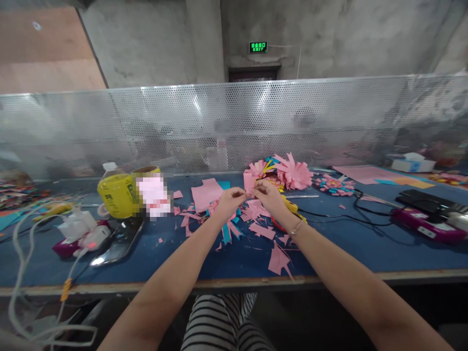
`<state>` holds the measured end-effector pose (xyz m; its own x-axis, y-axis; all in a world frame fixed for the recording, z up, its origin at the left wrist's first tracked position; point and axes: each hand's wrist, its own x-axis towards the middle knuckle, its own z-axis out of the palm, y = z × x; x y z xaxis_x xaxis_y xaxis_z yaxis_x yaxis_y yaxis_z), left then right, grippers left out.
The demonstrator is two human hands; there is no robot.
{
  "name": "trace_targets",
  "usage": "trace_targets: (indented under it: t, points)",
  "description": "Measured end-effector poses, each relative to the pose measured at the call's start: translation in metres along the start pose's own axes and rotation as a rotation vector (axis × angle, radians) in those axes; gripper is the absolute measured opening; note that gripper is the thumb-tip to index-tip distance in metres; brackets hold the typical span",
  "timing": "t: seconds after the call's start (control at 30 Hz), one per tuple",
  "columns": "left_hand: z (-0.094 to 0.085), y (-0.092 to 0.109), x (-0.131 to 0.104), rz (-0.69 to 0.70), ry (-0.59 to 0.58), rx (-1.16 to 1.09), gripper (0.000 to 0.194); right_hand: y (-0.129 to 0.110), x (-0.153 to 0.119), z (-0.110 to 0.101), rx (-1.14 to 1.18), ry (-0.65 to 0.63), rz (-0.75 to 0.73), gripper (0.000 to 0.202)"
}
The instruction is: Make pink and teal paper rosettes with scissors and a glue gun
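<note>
Pinched between the fingers of both my hands is a small piece of pink paper (249,184), held a little above the table. My left hand (233,197) grips its left side and my right hand (268,195) its right side. Below them lie pink paper scraps (261,230) and blue paper strips (227,233). A larger pink sheet (205,194) rests left of my left hand. Just behind my right hand stand pink paper flowers (293,171) with blue and yellow parts. A yellow glue gun (290,204) lies partly hidden by my right wrist.
A yellow-labelled bottle (116,195), a phone on a stand (152,195) and a power strip with chargers (86,234) stand at left. At right are another power strip (427,225), a black cable (347,222) and coloured sheets (380,174). A perforated metal screen (164,126) borders the back.
</note>
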<state>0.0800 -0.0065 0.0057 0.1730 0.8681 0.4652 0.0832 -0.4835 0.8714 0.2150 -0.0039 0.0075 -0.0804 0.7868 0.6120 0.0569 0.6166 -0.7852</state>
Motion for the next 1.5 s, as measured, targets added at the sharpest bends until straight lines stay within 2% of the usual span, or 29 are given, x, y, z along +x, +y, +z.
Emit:
trace_targets:
  t: [0.2,0.4,0.77,0.93,1.1,1.3,1.5]
  points:
    - [0.001,0.002,-0.002,0.031,0.004,-0.033,0.025,-0.001,0.0,-0.001,-0.004,0.025,-0.004,0.017]
    - [-0.001,0.002,0.001,0.126,0.133,-0.07,0.02,0.0,-0.002,-0.001,-0.001,0.006,-0.003,0.023]
    - [-0.002,0.005,0.0,0.138,0.167,0.001,0.016,0.001,-0.004,0.002,-0.016,-0.055,-0.01,0.024]
    - [-0.002,0.005,0.0,0.126,0.154,0.001,0.018,-0.003,-0.003,0.001,-0.029,-0.043,-0.038,0.02]
    - [0.0,0.003,-0.001,0.135,0.044,0.049,0.021,-0.004,0.0,-0.001,-0.03,-0.025,-0.026,0.015]
    - [0.002,-0.004,0.0,0.132,0.015,0.054,0.024,-0.003,-0.003,0.002,0.163,-0.022,0.116,0.018]
    - [0.001,-0.002,0.0,0.12,0.005,0.053,0.024,-0.005,-0.004,0.004,0.358,-0.043,0.173,0.02]
